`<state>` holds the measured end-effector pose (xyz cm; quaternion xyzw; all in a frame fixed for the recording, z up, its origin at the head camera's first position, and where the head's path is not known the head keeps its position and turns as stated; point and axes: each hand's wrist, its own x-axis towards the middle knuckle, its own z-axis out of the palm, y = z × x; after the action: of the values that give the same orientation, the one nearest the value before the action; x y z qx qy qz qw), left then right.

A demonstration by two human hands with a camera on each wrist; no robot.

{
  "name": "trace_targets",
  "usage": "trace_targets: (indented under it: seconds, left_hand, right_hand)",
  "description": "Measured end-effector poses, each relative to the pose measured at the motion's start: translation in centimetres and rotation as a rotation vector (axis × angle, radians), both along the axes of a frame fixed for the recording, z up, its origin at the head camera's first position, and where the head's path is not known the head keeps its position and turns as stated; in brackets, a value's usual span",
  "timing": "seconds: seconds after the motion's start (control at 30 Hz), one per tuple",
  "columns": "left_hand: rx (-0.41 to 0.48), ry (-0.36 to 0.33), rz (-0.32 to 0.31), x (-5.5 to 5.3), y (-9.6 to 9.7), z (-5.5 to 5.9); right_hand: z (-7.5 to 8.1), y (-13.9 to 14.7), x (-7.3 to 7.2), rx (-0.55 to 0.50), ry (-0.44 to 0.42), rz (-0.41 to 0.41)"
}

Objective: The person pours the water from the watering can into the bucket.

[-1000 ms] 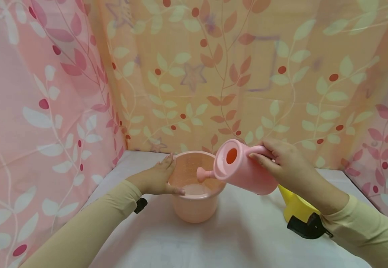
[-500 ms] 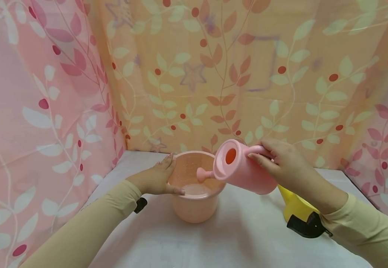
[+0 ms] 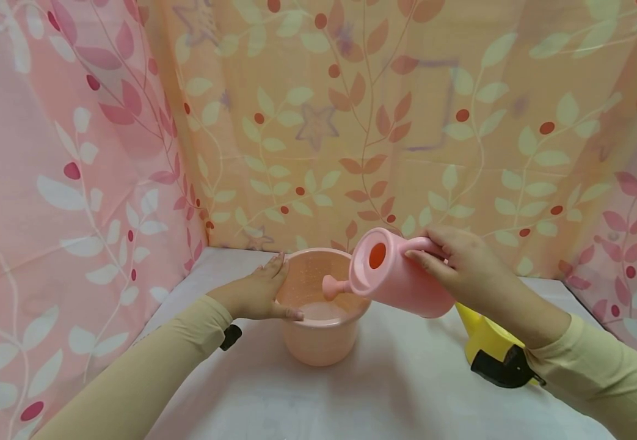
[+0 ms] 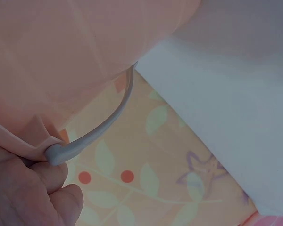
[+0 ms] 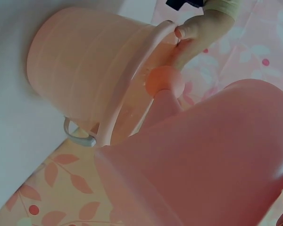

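Note:
A peach plastic bucket (image 3: 320,345) stands upright on the white-covered table. My left hand (image 3: 258,290) holds it at the left, thumb over the near rim and fingers spread along the side; in the left wrist view curled fingers (image 4: 68,202) sit under the rim beside the grey bail handle (image 4: 99,129). With my right hand (image 3: 463,260) I grip the handle of a pink watering can (image 3: 406,284), tilted left. Its sprinkler head (image 3: 331,287) is over the bucket's opening. Small drops dot the bucket's inner wall; whether water is flowing cannot be made out.
A yellow plastic object (image 3: 488,342) stands on the table (image 3: 406,379) at the right, partly hidden by my right forearm and the black wrist strap (image 3: 502,370). Leaf-patterned cloth (image 3: 318,122) hangs behind and at both sides.
The pink watering can and my right hand have shifted very slightly left, the can tipping a touch. My left hand and the bucket keep their place.

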<state>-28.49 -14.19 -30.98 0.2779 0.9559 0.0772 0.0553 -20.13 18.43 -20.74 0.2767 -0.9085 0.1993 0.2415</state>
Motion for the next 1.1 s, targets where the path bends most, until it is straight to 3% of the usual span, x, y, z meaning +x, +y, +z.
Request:
trace_targets:
  seconds: [0.3,1.1]
  left_hand:
    - [-0.004,-0.004,0.007,-0.03,0.04,-0.07]
    - [-0.004,-0.013,0.015,0.06,0.04,0.05]
  right_hand:
    - [0.08,0.11,-0.14,0.027,0.060,0.008]
    - [0.15,-0.29,-0.24,0.055,0.069,0.032]
